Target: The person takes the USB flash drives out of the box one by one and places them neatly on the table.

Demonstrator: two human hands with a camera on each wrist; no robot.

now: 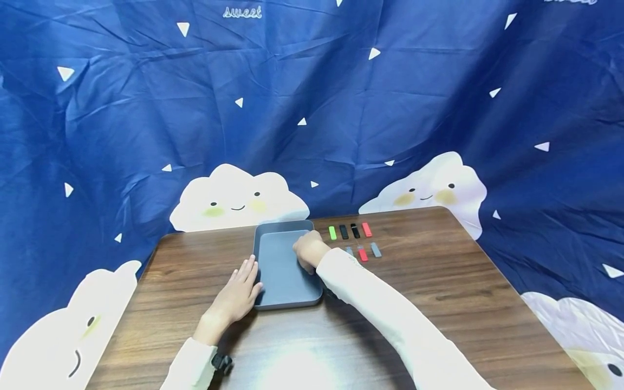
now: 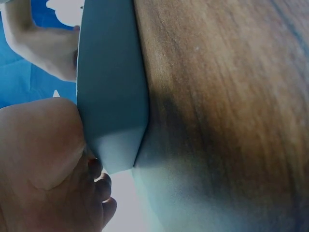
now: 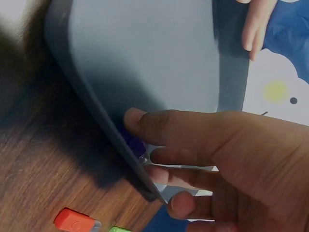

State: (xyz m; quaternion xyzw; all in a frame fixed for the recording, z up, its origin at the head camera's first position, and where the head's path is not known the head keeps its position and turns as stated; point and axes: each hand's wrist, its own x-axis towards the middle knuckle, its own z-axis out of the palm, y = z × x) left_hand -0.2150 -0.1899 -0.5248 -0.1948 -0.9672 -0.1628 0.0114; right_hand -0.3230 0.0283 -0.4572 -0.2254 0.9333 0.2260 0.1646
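A grey rectangular tray [image 1: 279, 271] sits on the wooden table. My left hand [image 1: 236, 296] rests along its left wall, fingers straight, fingertips at the rim; in the left wrist view the palm is beside the tray wall [image 2: 113, 72]. Over the right side of the tray is my right hand [image 1: 310, 251], fingers bent downward. In the right wrist view, a small purple USB stick [image 3: 136, 145] shows between its thumb and forefinger, close to the inner wall. Part of that stick is hidden by the fingers.
Right of the tray, several USB sticks lie in two rows, among them a green one [image 1: 332, 233], a black one [image 1: 344, 232], a red one [image 1: 366, 229] and a grey one [image 1: 376, 249]. A blue cloth [image 1: 273, 130] with clouds hangs behind the table.
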